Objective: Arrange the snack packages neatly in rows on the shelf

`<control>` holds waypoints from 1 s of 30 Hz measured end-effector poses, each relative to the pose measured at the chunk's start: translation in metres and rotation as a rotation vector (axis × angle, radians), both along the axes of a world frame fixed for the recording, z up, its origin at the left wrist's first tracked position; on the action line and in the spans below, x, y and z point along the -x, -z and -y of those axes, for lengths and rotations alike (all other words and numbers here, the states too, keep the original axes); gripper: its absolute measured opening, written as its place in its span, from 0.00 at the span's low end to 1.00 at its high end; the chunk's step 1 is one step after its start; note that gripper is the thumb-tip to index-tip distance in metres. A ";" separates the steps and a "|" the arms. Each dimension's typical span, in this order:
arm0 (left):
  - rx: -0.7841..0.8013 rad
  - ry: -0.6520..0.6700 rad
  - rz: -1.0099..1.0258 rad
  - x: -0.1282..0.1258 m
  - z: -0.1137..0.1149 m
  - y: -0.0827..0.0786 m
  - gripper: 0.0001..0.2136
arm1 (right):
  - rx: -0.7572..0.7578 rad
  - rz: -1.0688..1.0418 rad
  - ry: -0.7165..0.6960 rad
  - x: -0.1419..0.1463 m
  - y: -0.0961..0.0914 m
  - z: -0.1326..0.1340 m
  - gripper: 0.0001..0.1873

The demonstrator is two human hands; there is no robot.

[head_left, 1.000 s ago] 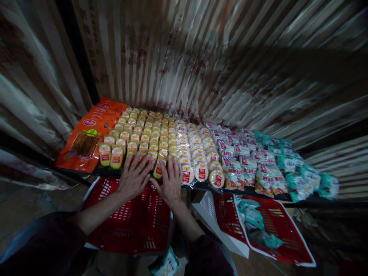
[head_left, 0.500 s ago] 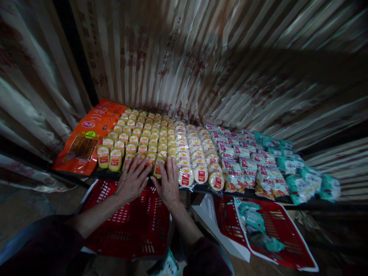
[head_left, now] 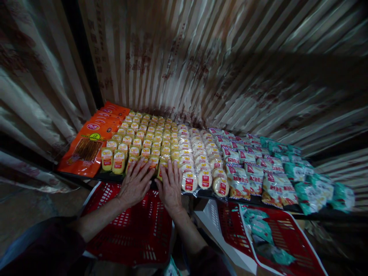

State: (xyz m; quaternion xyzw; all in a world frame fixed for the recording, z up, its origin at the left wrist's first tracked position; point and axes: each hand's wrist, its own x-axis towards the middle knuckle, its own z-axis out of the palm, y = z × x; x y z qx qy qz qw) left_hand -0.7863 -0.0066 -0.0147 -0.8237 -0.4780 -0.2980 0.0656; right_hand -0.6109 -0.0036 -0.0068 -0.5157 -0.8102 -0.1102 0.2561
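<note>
Both of my hands lie flat at the front edge of a dark shelf (head_left: 86, 176), fingers stretched out over rows of small yellow snack packets (head_left: 146, 140). My left hand (head_left: 135, 183) rests on the front packets of the left rows. Beside it, my right hand (head_left: 170, 184) presses on the front of the neighbouring row, next to round white packets (head_left: 198, 161) with red labels. Neither hand grips a packet.
Orange snack bags (head_left: 89, 147) fill the shelf's left end; red-and-white packets (head_left: 247, 165) and green packets (head_left: 310, 180) run to the right. Below stand a red basket (head_left: 132, 226) and a second red basket (head_left: 273, 237) holding green packets. A striped wall stands behind.
My hands stay on the front yellow packets, barely shifted. The view has moved slightly, so the shelf sits a little lower and further right in the frame.
</note>
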 end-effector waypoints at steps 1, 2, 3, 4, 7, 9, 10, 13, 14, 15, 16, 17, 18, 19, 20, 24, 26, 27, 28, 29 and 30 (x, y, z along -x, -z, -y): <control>-0.001 -0.001 0.001 0.000 0.000 0.000 0.21 | 0.006 -0.001 -0.010 0.000 0.000 0.000 0.26; -0.003 -0.002 0.001 0.000 0.000 0.000 0.20 | 0.011 -0.003 -0.022 0.001 0.000 0.000 0.26; -0.007 -0.001 0.002 0.000 0.000 0.001 0.20 | 0.012 -0.006 -0.032 0.001 -0.001 -0.001 0.26; -0.012 0.001 0.002 0.001 0.000 0.001 0.19 | 0.012 -0.009 -0.039 0.001 -0.001 -0.001 0.26; -0.018 0.012 0.005 0.001 -0.001 0.003 0.18 | 0.004 -0.025 -0.039 0.002 -0.004 -0.002 0.26; -0.013 0.013 0.006 0.001 -0.001 0.004 0.18 | -0.003 -0.033 -0.036 0.003 -0.005 -0.002 0.27; -0.010 0.013 0.005 0.001 -0.001 0.004 0.18 | -0.004 -0.034 -0.032 0.003 -0.005 -0.002 0.27; -0.012 0.021 -0.003 0.002 -0.001 0.002 0.18 | -0.004 -0.017 0.002 0.006 -0.005 -0.001 0.28; -0.019 0.023 -0.006 0.002 0.000 0.000 0.19 | -0.008 -0.009 0.017 0.007 -0.005 -0.001 0.27; -0.025 0.019 -0.008 0.002 0.000 -0.001 0.20 | -0.014 -0.001 0.033 0.009 -0.005 -0.001 0.27; -0.031 0.009 -0.008 0.001 0.000 -0.003 0.21 | -0.020 0.004 0.048 0.010 -0.004 -0.002 0.26; -0.034 -0.008 -0.008 0.001 0.000 -0.005 0.22 | -0.026 0.006 0.063 0.011 -0.004 -0.002 0.26; -0.031 -0.026 -0.009 0.001 0.000 -0.007 0.23 | -0.030 0.006 0.077 0.013 -0.004 -0.002 0.26; -0.021 -0.041 -0.012 0.001 -0.001 -0.008 0.24 | -0.030 0.005 0.089 0.014 -0.005 -0.003 0.26; -0.009 -0.052 -0.015 0.001 -0.001 -0.009 0.25 | -0.027 0.002 0.097 0.015 -0.005 -0.003 0.26; 0.030 -0.061 -0.036 0.000 -0.003 -0.008 0.26 | -0.009 0.005 0.104 0.016 -0.004 -0.005 0.27; 0.034 -0.057 -0.047 0.000 -0.004 -0.005 0.26 | 0.001 0.008 0.101 0.016 -0.003 -0.006 0.28; 0.034 -0.053 -0.052 0.000 -0.004 -0.004 0.26 | 0.004 0.006 0.099 0.016 -0.002 -0.006 0.28; 0.033 -0.049 -0.056 0.000 -0.005 -0.003 0.26 | 0.003 0.003 0.099 0.016 -0.001 -0.007 0.28; 0.031 -0.045 -0.057 0.000 -0.005 -0.003 0.27 | -0.001 -0.001 0.101 0.016 0.000 -0.007 0.29; 0.028 -0.042 -0.056 0.000 -0.005 -0.003 0.27 | -0.005 -0.006 0.102 0.016 0.000 -0.007 0.29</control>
